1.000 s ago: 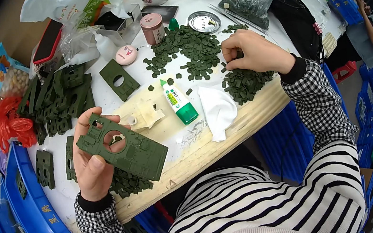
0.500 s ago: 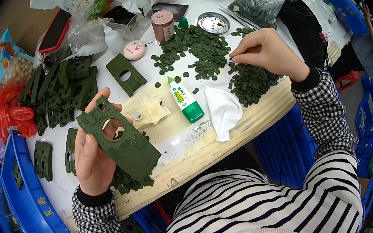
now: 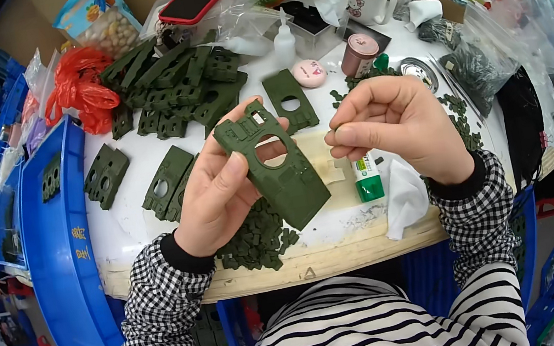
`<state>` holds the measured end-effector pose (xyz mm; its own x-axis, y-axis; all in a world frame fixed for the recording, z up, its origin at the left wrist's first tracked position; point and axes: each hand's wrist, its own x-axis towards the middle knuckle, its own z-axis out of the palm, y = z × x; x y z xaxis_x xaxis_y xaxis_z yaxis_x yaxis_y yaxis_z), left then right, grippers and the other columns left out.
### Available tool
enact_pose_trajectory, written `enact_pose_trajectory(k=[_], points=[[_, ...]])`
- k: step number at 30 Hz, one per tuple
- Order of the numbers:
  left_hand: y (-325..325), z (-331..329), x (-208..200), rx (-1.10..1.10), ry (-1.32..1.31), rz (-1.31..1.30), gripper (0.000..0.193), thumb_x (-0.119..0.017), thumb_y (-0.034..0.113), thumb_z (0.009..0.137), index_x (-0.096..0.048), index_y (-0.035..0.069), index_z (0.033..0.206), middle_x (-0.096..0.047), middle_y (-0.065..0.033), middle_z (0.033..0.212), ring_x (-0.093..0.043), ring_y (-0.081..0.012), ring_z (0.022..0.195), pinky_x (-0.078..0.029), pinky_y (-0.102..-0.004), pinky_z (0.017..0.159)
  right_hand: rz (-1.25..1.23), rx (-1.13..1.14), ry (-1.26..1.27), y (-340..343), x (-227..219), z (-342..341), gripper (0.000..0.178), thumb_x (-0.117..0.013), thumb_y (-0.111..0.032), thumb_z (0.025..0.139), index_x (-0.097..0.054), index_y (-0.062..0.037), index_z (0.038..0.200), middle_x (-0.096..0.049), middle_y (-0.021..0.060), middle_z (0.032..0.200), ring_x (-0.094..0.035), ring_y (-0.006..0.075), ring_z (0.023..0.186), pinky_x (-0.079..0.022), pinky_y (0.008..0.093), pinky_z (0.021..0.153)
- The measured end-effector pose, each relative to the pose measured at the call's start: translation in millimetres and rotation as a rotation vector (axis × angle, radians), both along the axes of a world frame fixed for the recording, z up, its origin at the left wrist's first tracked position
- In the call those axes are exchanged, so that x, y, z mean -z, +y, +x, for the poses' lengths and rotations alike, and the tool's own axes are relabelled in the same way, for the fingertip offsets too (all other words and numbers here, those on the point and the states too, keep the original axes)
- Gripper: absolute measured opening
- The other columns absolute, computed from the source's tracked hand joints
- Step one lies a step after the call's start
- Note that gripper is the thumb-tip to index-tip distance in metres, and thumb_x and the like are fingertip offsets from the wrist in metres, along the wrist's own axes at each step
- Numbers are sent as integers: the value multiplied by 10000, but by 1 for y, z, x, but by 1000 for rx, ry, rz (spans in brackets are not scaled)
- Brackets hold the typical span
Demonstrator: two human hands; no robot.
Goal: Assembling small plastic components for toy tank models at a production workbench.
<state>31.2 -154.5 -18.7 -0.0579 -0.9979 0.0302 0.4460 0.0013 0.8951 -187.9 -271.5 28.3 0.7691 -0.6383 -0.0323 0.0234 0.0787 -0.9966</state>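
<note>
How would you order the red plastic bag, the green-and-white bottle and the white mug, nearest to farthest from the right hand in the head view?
From the right hand:
1. Green-and-white bottle: just below-left.
2. White mug: toward the table's back.
3. Red plastic bag: far left.

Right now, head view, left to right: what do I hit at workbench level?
Blue tray → green hull in the left hand → green-and-white bottle → white cloth → black fabric.

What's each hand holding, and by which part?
The left hand holds a green plate by its left edge. The right hand apparently pinches a tiny dark piece; which part can't be told.
</note>
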Motion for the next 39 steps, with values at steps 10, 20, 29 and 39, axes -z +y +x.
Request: enact_pose_trajectory(k=[10,20,29,39], points=[[-1,-5,0,97,67,20,906,-629,457,931,-105,65,1556,-431,-197,1436,-494,-330,1302,-445,-473,1072,45,-19,0,7,15,3,140,-688,-28,899,-678,62,1007,-720,92,854,-667,86,712,-556,211,674],[0,-7,0,204,54,19,917,-669,408,915,-122,36,1550,-507,-171,1375,-538,-330,1259,-438,-461,1068,-11,-37,-100,8,23,4,142,-697,-91,907,-673,45,944,-639,78,1010,-640,95,840,-526,229,760],[2,-9,7,237,-20,40,884,-674,396,913,-169,25,1537,-482,-138,1407,-536,-338,1257,-438,-464,1061,-3,35,-112,18,33,10,156,-688,-107,905,-677,45,938,-562,99,1176,-617,93,856,-518,238,771],[5,-5,-3,197,28,189,736,-371,577,996,-269,51,1500,-614,-207,1134,-676,-275,887,-556,-381,805,-285,30,-200,12,27,5,85,-655,-53,881,-661,26,911,-649,131,1111,-608,150,1007,-444,318,940]])
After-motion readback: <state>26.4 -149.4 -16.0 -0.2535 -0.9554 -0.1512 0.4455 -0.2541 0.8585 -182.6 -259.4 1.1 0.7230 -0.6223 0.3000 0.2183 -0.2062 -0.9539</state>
